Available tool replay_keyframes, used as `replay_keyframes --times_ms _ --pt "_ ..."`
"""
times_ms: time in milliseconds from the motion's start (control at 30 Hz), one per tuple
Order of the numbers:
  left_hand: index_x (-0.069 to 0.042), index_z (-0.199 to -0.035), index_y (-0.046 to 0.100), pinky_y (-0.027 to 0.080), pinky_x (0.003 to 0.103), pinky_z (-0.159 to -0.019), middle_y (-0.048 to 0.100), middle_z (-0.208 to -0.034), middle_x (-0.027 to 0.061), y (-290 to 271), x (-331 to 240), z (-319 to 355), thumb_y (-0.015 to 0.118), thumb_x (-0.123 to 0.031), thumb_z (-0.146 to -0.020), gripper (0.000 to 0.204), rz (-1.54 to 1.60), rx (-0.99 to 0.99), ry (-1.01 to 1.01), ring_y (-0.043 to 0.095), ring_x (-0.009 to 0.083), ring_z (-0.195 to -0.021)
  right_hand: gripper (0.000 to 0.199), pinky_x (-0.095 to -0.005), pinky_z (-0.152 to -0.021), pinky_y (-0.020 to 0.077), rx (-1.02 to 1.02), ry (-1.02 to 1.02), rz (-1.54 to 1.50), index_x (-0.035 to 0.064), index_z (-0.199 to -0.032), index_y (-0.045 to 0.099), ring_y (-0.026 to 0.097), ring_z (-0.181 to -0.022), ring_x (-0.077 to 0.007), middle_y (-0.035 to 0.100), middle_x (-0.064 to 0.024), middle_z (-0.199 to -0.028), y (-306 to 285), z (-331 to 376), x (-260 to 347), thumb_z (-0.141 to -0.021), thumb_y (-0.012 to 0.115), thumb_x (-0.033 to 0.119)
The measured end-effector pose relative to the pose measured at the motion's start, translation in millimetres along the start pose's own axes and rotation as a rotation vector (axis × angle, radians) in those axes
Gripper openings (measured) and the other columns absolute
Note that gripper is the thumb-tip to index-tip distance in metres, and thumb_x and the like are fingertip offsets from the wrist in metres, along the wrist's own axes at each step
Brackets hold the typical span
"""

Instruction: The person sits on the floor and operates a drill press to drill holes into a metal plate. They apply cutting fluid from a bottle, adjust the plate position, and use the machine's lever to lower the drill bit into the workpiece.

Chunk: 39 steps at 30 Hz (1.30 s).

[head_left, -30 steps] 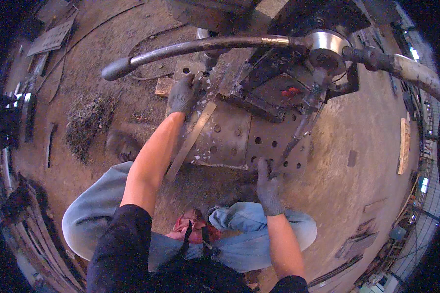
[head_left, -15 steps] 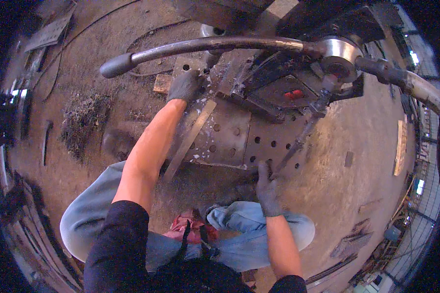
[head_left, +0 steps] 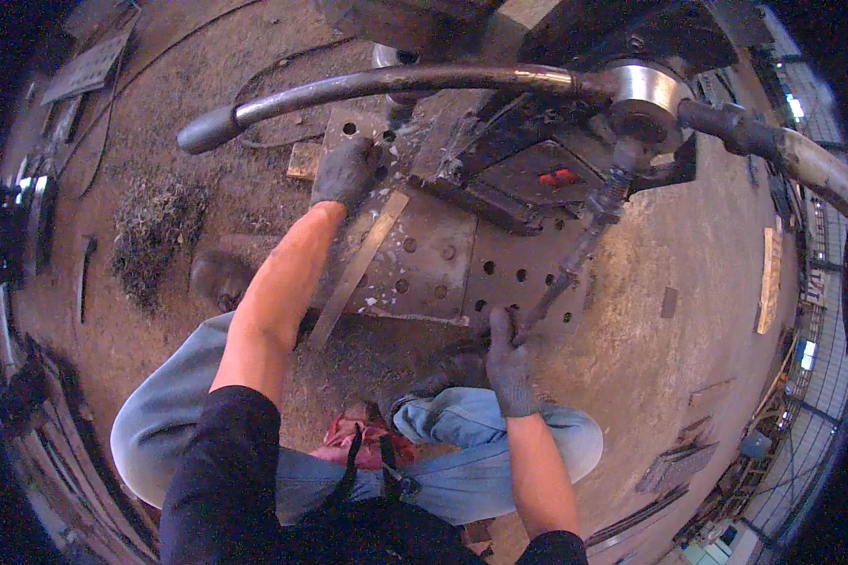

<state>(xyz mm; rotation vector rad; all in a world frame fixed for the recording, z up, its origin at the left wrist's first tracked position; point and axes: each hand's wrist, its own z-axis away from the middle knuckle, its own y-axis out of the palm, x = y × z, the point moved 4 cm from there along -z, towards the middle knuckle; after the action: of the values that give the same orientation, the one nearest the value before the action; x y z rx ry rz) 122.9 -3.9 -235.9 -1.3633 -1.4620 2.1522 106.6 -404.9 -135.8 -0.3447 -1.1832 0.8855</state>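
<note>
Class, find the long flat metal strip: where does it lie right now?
In the head view, the flat metal strip lies slantwise across the left part of the perforated steel plate, just below the gloved left hand.

The floor was bare, brownish and dusty, stained darker toward the upper left. A heap of grey metal shavings lay on it at the left, with a dark flat bar just beside the heap. A thin cable curved across the ground near the top. Flat metal plates lay in the upper left corner. Along the left edge, long metal strips were stacked. At the far right, bright daylight came through windows behind a metal framework, and a pale wooden board lay on the floor nearby.
</note>
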Motion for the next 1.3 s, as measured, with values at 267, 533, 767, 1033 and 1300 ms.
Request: replay_keyframes --times_ms 267,533,767,1033,1300 --pt "-0.010 -0.121 0.067 0.051 0.054 -0.088 0.071 -0.112 0.0240 -0.8 5.2 16.1 0.053 -0.045 -0.102 0.043 0.089 -0.071 -0.172 0.067 0.0460 -0.104 0.052 -0.0418 -0.087 0.0523 0.071 0.022 0.049 0.0018 -0.125 0.065 0.066 -0.101 -0.0305 0.070 -0.0152 -0.109 -6.6 -1.7 18.5 -0.103 0.056 0.049" --pt "-0.009 -0.126 0.065 0.052 0.053 -0.087 0.072 -0.111 0.0221 -2.0 43.6 121.5 0.056 -0.040 -0.101 0.041 0.049 -0.234 -0.078 0.069 0.0425 -0.103 0.047 -0.0417 -0.078 0.0525 0.131 0.009 0.163 0.0003 -0.110 0.071 0.071 -0.094 -0.0244 0.075 -0.0133 -0.100 -7.0 -6.3 22.1 -0.103 0.058 0.045" --pt "-0.013 -0.130 0.064 0.052 0.051 -0.089 0.070 -0.113 0.0214 -31.8 -35.6 180.0 0.063 -0.039 -0.098 0.042 -0.082 -0.047 0.150 0.067 0.0429 -0.104 0.052 -0.0460 -0.077 0.0534 -0.190 -0.180 0.321 -0.0015 -0.113 0.069 0.073 -0.088 -0.0313 0.077 -0.0124 -0.096 -55.6 -18.5 -13.7 -0.099 0.063 0.048" --pt "-0.006 -0.127 0.066 0.052 0.048 -0.090 0.070 -0.114 0.0223 -104.0 5.6 173.3 0.057 -0.036 -0.102 0.040 0.461 -0.698 -0.428 0.068 0.0372 -0.103 0.048 -0.0376 -0.071 0.0535 -0.450 -0.483 0.550 0.0024 -0.123 0.067 0.070 -0.080 -0.0225 0.075 -0.0127 -0.093 -267.0 79.0 101.0 -0.097 0.068 0.043" --pt "-0.001 -0.123 0.068 0.053 0.039 -0.089 0.071 -0.117 0.0155 -280.6 -65.5 188.9 0.054 -0.027 -0.107 0.033 1.308 -1.082 -0.027 0.068 0.0270 -0.102 0.038 -0.0446 -0.093 0.0527 -0.887 -0.835 1.532 0.0107 -0.124 0.064 0.066 -0.109 -0.0307 0.069 -0.0123 -0.112 -273.6 218.9 336.0 -0.090 0.072 0.026"
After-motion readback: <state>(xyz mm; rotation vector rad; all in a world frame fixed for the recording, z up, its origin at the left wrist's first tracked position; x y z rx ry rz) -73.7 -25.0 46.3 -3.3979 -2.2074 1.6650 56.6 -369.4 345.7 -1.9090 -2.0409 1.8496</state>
